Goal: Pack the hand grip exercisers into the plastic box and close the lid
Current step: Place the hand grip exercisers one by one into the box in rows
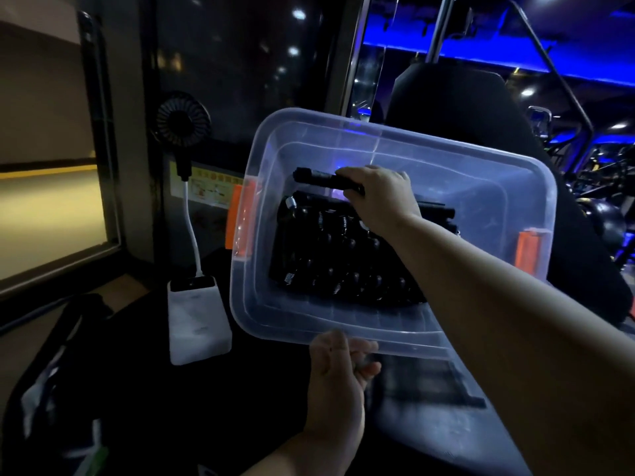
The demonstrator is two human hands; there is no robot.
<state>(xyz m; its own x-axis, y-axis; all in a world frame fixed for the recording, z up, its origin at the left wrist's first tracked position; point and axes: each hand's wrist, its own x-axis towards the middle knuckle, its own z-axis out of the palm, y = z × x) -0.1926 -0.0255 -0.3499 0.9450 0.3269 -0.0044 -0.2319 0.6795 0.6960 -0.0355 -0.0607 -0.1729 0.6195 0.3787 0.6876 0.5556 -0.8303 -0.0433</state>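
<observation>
A: Nearest to us, what is the left hand (338, 376) doing?

B: It is pinching the near rim of the plastic box (343, 324), fingers curled over the edge, holding the box tilted up toward the camera.

A: And the right hand (378, 197)?

B: It is reaching across into the box, fingers clamped around one hand grip exerciser (321, 178), holding it just above the packed exercisers (330, 255) lying on the box floor.

A: So which step is this?

B: I am judging it as packing, nearly at the point of setting this one down; the next move is calling for lowering it beside the pile and letting go, then finding the lid (I am not seeing one clearly, possibly the clear sheet under the box).

A: Counts?

B: One box, two orange latches (242, 223), one exerciser in hand; the pile is too dark to count. Further back, one power bank (197, 321) is feeding one small fan (182, 121)
</observation>
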